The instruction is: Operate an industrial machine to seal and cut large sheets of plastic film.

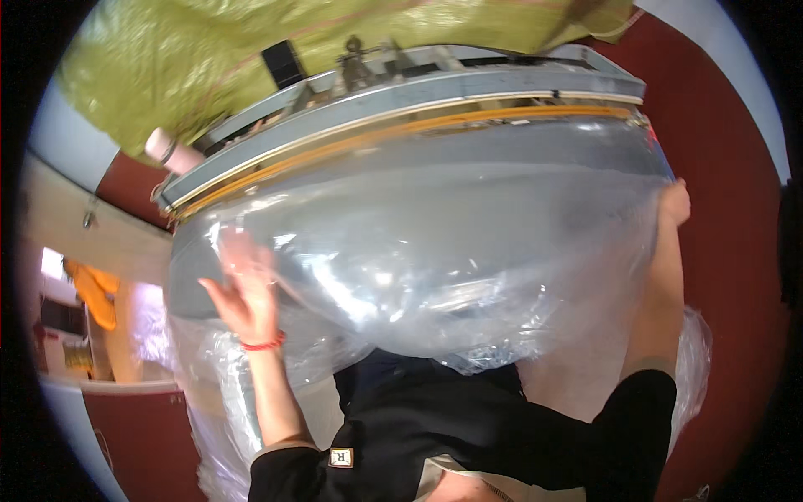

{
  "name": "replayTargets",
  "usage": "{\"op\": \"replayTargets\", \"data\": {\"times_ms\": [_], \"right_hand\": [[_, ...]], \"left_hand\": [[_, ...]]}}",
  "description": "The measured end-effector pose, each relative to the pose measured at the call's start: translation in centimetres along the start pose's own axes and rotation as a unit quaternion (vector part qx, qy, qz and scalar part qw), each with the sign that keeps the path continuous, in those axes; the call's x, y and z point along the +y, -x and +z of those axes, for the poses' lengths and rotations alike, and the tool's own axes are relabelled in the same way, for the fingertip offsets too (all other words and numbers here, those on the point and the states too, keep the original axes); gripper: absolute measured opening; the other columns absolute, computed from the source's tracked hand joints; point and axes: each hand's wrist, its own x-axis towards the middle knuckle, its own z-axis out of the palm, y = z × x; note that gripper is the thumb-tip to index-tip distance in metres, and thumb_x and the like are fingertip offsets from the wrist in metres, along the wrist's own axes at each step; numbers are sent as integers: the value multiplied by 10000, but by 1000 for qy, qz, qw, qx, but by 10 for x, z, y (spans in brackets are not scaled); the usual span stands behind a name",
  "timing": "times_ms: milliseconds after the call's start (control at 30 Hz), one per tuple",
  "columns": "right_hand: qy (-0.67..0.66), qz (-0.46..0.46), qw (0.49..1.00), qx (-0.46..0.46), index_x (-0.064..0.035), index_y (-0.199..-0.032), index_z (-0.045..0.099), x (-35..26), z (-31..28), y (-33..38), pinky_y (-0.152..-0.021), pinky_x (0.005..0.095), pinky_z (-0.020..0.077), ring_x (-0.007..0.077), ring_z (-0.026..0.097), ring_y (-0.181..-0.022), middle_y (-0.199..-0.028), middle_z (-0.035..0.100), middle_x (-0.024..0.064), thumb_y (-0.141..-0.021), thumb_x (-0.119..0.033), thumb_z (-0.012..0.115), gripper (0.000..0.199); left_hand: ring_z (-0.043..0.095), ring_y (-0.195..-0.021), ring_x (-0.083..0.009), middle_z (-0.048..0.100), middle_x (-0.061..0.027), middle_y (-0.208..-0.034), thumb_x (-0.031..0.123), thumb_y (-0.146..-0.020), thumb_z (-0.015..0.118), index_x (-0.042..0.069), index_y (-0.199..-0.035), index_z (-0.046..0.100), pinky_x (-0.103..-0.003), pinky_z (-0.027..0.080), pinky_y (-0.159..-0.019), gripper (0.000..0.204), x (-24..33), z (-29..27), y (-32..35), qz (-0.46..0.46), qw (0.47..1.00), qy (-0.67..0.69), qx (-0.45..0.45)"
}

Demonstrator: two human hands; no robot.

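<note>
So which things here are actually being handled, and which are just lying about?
In hand:
- large clear plastic sheet, spread over the grey machine bed
- left hand, flat against the sheet
- right hand, at the sheet's edge

Lying about:
- yellow-green woven sack
- orange cloth

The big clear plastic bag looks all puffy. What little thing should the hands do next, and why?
Probably press the left hand flat and sweep it across the clear plastic bag toward the right hand. The bag bulges with wrinkles below the grey machine bar; the left hand lies open against it, and the right hand is at its far edge. Smoothing seems the likely next step.
</note>
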Motion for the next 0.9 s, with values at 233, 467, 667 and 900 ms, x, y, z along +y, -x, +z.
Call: {"op": "replayTargets", "data": {"times_ms": [233,467,667,900], "right_hand": [[-5,-15,1000,-16,-77,-973,525,4,11,-5,-714,461,439,359,551,-897,-947,585,173,-832,-254,415,252],[25,-10,999,-46,-78,-1006,516,-4,9,-7,-718,446,441,338,555,-902,-980,582,150,-853,-301,411,290],[19,-6,999,-46,-81,-1018,512,2,11,-6,-715,444,439,341,547,-911,-993,576,145,-858,-311,393,305],[-42,19,998,-37,-90,-990,555,20,24,-20,-738,436,429,349,542,-909,-987,578,152,-840,-359,416,338]], "left_hand": [[397,-515,-52,472,44,-697,243,-837,534,115,-973,507,-202,353,-450,189,9,-4,38,-42,957,-255,128],[468,-499,-80,506,30,-597,119,-790,567,68,-804,528,-217,363,-432,65,74,-97,17,6,645,-733,217],[512,-924,-327,555,-128,-1012,100,-743,570,22,-987,530,-389,432,-761,259,53,-61,-3,305,327,-890,-89],[476,-974,-300,503,-126,-1147,169,-774,568,14,-1056,534,-353,414,-818,323,39,-75,-31,159,332,-915,-164]]}}
